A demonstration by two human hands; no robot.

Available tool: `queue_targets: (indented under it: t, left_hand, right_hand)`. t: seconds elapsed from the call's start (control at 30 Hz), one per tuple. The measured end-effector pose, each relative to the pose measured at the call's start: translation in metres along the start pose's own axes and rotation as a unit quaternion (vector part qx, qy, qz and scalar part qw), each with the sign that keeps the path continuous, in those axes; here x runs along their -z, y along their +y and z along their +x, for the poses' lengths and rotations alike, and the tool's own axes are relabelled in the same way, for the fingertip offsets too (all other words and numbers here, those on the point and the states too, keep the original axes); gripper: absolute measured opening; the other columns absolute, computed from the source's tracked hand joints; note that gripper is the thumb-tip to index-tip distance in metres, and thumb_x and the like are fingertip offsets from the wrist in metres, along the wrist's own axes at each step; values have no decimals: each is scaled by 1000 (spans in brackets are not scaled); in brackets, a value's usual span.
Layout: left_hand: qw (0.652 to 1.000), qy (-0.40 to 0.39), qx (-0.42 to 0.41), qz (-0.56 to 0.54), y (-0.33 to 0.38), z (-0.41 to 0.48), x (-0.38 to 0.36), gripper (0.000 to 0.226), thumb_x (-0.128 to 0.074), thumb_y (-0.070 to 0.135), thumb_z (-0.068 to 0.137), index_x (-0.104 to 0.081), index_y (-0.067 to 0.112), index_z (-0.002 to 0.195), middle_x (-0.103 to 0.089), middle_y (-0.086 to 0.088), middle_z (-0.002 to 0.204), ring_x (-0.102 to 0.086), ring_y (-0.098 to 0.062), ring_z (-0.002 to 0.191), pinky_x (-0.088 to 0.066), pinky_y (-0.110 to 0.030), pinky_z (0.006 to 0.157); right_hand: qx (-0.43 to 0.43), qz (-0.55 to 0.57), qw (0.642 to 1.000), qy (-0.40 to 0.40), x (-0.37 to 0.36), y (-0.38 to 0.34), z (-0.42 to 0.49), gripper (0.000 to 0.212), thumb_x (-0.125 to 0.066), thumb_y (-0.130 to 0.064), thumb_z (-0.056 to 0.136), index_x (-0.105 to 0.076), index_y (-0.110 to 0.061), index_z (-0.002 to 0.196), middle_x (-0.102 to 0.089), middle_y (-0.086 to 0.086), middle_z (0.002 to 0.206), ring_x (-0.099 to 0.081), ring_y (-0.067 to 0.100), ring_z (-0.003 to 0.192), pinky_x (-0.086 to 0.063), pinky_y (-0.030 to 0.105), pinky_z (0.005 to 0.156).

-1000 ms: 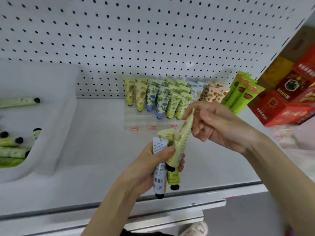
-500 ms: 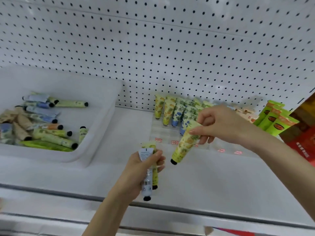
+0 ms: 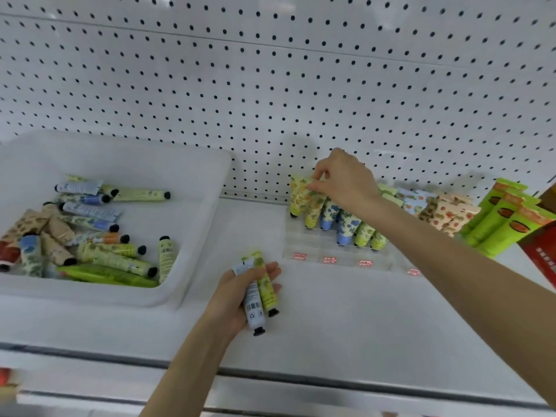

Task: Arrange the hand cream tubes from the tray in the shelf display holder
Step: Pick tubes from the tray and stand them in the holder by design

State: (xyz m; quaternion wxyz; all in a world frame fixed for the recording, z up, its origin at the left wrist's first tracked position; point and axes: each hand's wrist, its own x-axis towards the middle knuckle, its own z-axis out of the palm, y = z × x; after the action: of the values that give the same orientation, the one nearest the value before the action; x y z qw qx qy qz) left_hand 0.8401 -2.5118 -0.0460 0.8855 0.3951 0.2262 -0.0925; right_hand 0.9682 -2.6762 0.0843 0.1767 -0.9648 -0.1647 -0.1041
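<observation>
My right hand pinches the crimped top of a yellow-green hand cream tube at the back left of the clear display holder, cap down among several upright tubes. My left hand hovers over the shelf in front, closed around two tubes, one white with a barcode and one yellow-green, caps toward me. The white tray at the left holds several loose tubes lying flat.
A white pegboard backs the shelf. Right of the holder stand peach-patterned tubes, taller green tubes and a red box. Red price labels line the holder's front. The shelf's front rail runs below my arms.
My right hand carried the yellow-green tube away from my left hand, up and back to the holder's rear left. My left hand stayed low with its two tubes. The view shifted left.
</observation>
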Motion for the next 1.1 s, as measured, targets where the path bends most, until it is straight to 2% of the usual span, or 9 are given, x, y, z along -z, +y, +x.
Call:
queue_targets:
  t: [0.1, 0.3, 0.47, 0.63, 0.77, 0.87, 1.1]
  left_hand:
    - [1000, 6, -21, 14, 5, 7, -1, 14, -58, -5, 88, -62, -5, 102, -73, -18, 94, -73, -24, 85, -59, -42, 77]
    - [996, -43, -46, 67, 0, 4, 4, 23, -59, -2, 88, -62, -6, 110, -71, -20, 106, -70, -29, 99, -59, -32, 80]
    - [996, -58, -47, 53, 1, 10, 7, 23, -58, -4, 87, -62, -7, 110, -71, -20, 107, -69, -30, 101, -58, -32, 84]
    - [995, -68, -43, 53, 1, 10, 7, 23, -58, -5, 88, -62, -7, 110, -71, -20, 108, -69, -29, 101, -57, -32, 84]
    - [995, -77, -43, 47, 1, 12, 8, 22, -58, -5, 87, -63, -5, 108, -71, -19, 106, -69, -29, 100, -58, -33, 84]
    - [995, -79, -42, 38, 1, 12, 8, 23, -58, -5, 87, -62, -6, 109, -71, -20, 107, -69, -30, 100, -58, -34, 84]
    - [996, -82, -39, 20, 2, 10, 8, 25, -57, -5, 88, -59, -7, 112, -70, -22, 108, -70, -29, 99, -59, -34, 80]
  right_hand:
    - [-6, -29, 999, -16, -11, 0, 8, 20, -69, -29, 85, -70, -10, 90, -43, -10, 75, -48, 14, 75, -33, 28, 67]
    - [-13, -55, 998, -32, -22, 3, 17, 20, -70, -29, 84, -70, -10, 87, -57, -1, 88, -53, 16, 77, -33, 28, 67]
    - [-9, -70, 997, -40, -33, 0, 21, 20, -69, -30, 84, -71, -11, 89, -66, 0, 95, -62, 20, 85, -36, 29, 67]
    - [-17, -77, 996, -36, -37, -1, 25, 22, -69, -29, 84, -72, -7, 86, -72, 6, 93, -66, 24, 84, -38, 28, 65]
    - [-17, -96, 994, -47, -36, -4, 29, 25, -70, -29, 83, -71, -4, 90, -72, 13, 87, -67, 27, 81, -41, 28, 63]
    - [-11, -108, 993, -51, -36, -4, 31, 27, -70, -29, 83, -71, -3, 92, -71, 14, 89, -67, 28, 83, -40, 28, 62]
    - [-4, -127, 991, -46, -38, -7, 33, 28, -70, -31, 83, -71, -4, 90, -71, 13, 87, -66, 27, 81, -39, 28, 63]
